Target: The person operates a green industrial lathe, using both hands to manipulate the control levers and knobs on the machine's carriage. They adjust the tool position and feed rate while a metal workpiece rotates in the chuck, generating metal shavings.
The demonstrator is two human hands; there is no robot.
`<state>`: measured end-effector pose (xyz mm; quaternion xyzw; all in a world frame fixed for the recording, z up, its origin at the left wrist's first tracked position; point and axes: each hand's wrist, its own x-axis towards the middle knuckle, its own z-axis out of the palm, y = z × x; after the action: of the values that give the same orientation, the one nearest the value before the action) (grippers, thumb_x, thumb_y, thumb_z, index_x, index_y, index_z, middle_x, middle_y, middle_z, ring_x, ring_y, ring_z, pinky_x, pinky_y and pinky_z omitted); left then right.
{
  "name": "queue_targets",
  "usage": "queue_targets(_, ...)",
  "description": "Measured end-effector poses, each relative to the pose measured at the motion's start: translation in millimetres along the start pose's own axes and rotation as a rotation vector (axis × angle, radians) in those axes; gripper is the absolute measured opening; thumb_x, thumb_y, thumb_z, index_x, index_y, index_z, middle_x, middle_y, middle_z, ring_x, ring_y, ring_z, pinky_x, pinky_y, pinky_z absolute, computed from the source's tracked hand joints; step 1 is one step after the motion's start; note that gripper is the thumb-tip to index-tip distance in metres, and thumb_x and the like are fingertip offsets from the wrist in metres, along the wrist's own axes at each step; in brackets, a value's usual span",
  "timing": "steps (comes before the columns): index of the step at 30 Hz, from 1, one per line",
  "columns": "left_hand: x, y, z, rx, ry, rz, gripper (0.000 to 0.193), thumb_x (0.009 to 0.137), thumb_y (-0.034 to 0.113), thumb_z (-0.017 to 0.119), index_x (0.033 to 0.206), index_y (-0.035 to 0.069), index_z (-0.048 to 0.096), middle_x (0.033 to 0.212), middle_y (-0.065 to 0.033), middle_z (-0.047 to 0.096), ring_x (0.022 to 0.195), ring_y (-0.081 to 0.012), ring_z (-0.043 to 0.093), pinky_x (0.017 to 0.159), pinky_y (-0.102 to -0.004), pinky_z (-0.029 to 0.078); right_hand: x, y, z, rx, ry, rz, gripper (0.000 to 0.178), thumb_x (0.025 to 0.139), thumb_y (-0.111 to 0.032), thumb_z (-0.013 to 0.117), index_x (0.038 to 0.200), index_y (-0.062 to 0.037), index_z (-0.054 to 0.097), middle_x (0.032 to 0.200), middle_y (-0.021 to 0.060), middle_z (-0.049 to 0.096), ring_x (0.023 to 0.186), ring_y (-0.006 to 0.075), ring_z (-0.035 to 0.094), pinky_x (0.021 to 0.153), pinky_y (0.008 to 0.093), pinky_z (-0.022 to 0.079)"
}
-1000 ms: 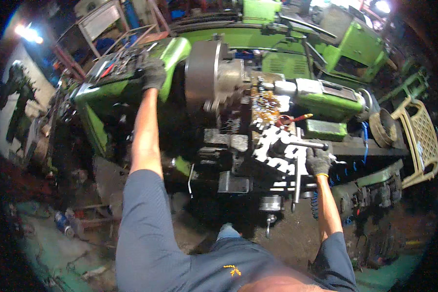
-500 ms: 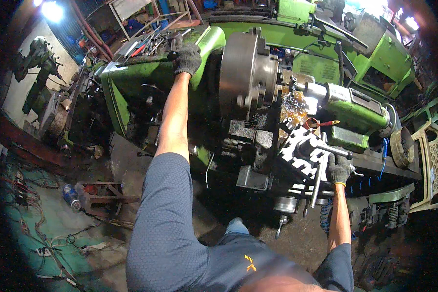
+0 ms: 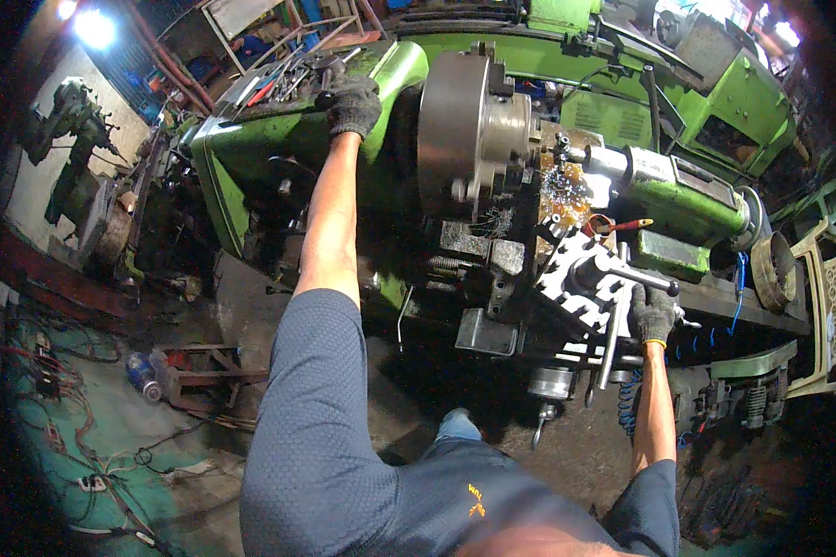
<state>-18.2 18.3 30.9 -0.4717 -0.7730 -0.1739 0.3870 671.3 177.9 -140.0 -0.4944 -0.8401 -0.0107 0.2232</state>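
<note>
My left hand [image 3: 354, 106], in a dark knit glove, is closed round a lever with a black ball knob [image 3: 324, 100] on top of the green lathe headstock [image 3: 288, 130]. To its right is the large steel chuck [image 3: 450, 135], its jaws facing right. My right hand [image 3: 655, 314], gloved too, is closed at the carriage, just below the black-tipped end of the tool post lever [image 3: 636, 275]. A silver crank handle [image 3: 687, 323] sticks out beside its fingers; the grip itself is mostly hidden. The square tool post [image 3: 576, 278] stands left of this hand.
A red-handled brush [image 3: 627, 226] lies by metal chips on the oily slide. Behind it is the green tailstock [image 3: 683, 190]. Several hand tools [image 3: 293, 82] lie on the headstock. A cream plastic chair [image 3: 822, 316] stands at right; cables [image 3: 93, 464] spread over the floor at left.
Both hands keep their places on the machine, and the view has shifted slightly. The chuck's jaws sit a little differently, and its edges look sharper than before.
</note>
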Motion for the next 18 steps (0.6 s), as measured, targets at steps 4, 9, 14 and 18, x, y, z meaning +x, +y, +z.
queue_targets(4, 2, -3, 2, -0.009, -0.043, 0.022, 0.017, 0.08, 0.019, 0.058, 0.081, 0.013, 0.074, 0.092, -0.0142, 0.072, 0.092, -0.0375, 0.066, 0.089, -0.0484, 0.05, 0, 9, 5, 0.086, 0.094, -0.099, 0.037, 0.097, -0.033, 0.063, 0.124, -0.0091, 0.07, 0.127, 0.0188, 0.069, 0.124, 0.0382, 0.061, 0.107, 0.0461, 0.046)
queue_targets(9, -1, -6, 6, -0.009, 0.05, 0.032, 0.015, 0.079, 0.018, 0.059, 0.076, 0.013, 0.073, 0.087, -0.0136, 0.071, 0.089, -0.0356, 0.067, 0.085, -0.0482, 0.05, 1, 1, 0, 0.061, 0.086, -0.115, 0.037, 0.096, -0.032, 0.064, 0.125, -0.0091, 0.07, 0.128, 0.0187, 0.068, 0.124, 0.0385, 0.06, 0.108, 0.0467, 0.046)
queue_targets(14, 1, -2, 6, 0.007, -0.004, -0.024, 0.016, 0.079, 0.019, 0.059, 0.076, 0.014, 0.074, 0.088, -0.0136, 0.072, 0.089, -0.0364, 0.067, 0.085, -0.0481, 0.05, 0, 2, 0, 0.075, 0.086, -0.087, 0.036, 0.097, -0.032, 0.063, 0.124, -0.0088, 0.07, 0.127, 0.0191, 0.069, 0.123, 0.0391, 0.061, 0.107, 0.0471, 0.046)
queue_targets(18, 2, -4, 4, 0.018, 0.015, 0.007, 0.017, 0.079, 0.02, 0.058, 0.076, 0.014, 0.074, 0.087, -0.0135, 0.072, 0.09, -0.0369, 0.067, 0.085, -0.0489, 0.05, 1, 7, 4, 0.078, 0.09, -0.087, 0.035, 0.097, -0.032, 0.063, 0.123, -0.0087, 0.071, 0.126, 0.0194, 0.069, 0.122, 0.0391, 0.061, 0.107, 0.0472, 0.046)
